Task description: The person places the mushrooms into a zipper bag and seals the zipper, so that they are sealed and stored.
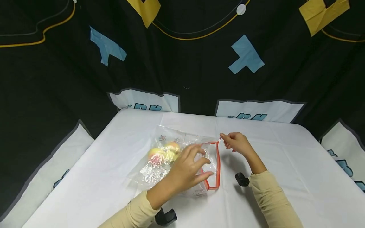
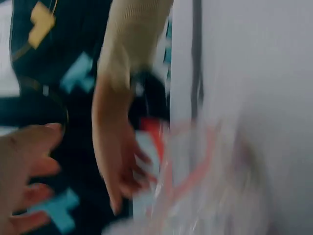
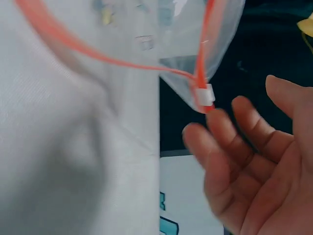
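Observation:
A clear plastic slider bag (image 1: 182,137) lies on the white table with yellow-and-red round fruits (image 1: 156,155) inside; their exact kind is unclear through the plastic. Its red-edged mouth (image 1: 218,164) gapes towards the right. My left hand (image 1: 186,166) is over the bag, fingers spread, hiding part of it; the left wrist view is blurred. At the far corner of the mouth is my right hand (image 1: 236,142). The right wrist view shows the white slider (image 3: 205,95) at its fingertips, with the fingers loosely bent and the thumb apart from them.
The white tablecloth (image 1: 285,152) spreads around the bag. Behind it hangs a black curtain (image 1: 194,69) with blue and yellow shapes. A black wrist mount (image 1: 166,218) shows beside the left sleeve, and another black mount (image 1: 242,179) beside the right sleeve.

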